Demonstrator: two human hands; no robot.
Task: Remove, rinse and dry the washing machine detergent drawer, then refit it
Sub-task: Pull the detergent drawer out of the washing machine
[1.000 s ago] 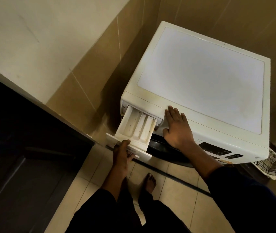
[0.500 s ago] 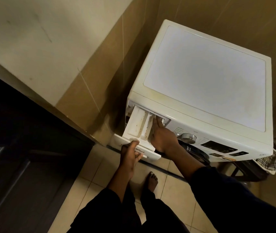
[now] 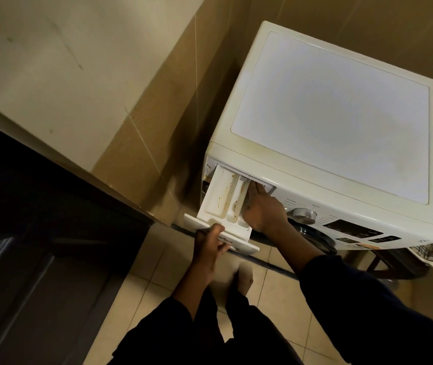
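Note:
The white detergent drawer stands pulled far out of the top left corner of the white washing machine. Its compartments show brown stains. My left hand grips the drawer's front panel from below and in front. My right hand reaches into the right side of the drawer, with its fingers stretched back to the rear edge of the slot, pressing there. What the fingertips touch is hidden.
A tiled wall runs close on the machine's left. A dark cabinet fills the left side. The dial and display panel sit right of the drawer. A checked cloth hangs at the machine's right corner. My bare foot stands on the floor tiles.
My right hand left the machine's top edge and went into the drawer's right compartment, reaching to the back. The left hand kept its hold on the drawer front.

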